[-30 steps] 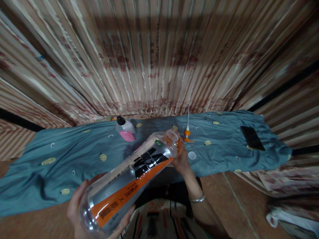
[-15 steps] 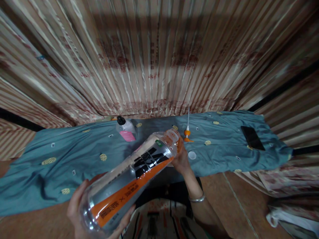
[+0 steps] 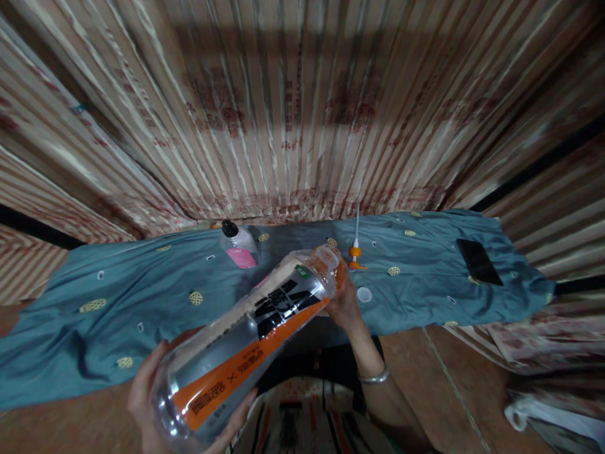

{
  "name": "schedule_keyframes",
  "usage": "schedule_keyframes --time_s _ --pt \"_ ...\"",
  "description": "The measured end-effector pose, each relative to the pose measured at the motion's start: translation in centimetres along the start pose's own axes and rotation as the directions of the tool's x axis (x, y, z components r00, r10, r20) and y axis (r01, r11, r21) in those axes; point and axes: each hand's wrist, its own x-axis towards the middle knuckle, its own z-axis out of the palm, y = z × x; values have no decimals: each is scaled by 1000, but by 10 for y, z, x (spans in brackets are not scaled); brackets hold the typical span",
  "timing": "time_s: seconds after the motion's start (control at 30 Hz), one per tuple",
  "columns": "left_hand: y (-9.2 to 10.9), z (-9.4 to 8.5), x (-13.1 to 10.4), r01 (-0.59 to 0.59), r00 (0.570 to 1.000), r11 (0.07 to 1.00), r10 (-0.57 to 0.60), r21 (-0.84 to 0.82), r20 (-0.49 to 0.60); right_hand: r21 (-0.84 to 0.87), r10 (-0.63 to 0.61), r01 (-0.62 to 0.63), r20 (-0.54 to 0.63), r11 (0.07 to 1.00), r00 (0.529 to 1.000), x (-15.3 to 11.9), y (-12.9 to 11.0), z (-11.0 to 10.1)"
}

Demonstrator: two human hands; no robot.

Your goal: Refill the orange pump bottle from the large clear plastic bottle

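A large clear bottle [image 3: 246, 340] with a silver, black and orange label is tilted in front of me, its neck toward the upper right. My left hand [image 3: 151, 391] is wrapped round its base. At the neck end, my right hand [image 3: 344, 299] is closed, largely behind the clear plastic; something orange shows there, and I cannot make out whether it is a separate thing. An orange pump head [image 3: 355, 253] with a long tube lies on the teal cloth [image 3: 293, 236], just beyond my right hand. Close to that hand is a small white round cap [image 3: 363, 294].
A bottle with a black cap and pink contents or label [image 3: 241, 249] is at the back left of the cloth. A black phone [image 3: 479, 261] lies at the right. Striped curtains [image 3: 293, 113] hang behind and at both sides. A white bag [image 3: 558, 416] is at the lower right.
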Motion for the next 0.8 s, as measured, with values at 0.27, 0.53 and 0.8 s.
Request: schedule_keyframes --time_s 0.27,0.53,0.8 --pt "3 -1 7 -119 993 990 117 70 29 3 8 -8 9 1000 1000 -1 3 0" --pt "10 2 14 -185 982 979 181 86 47 -27 -22 22 0 999 1000 0 3 2" --pt "12 4 15 -174 984 983 172 53 41 -7 11 -11 0 1000 1000 1 3 1"
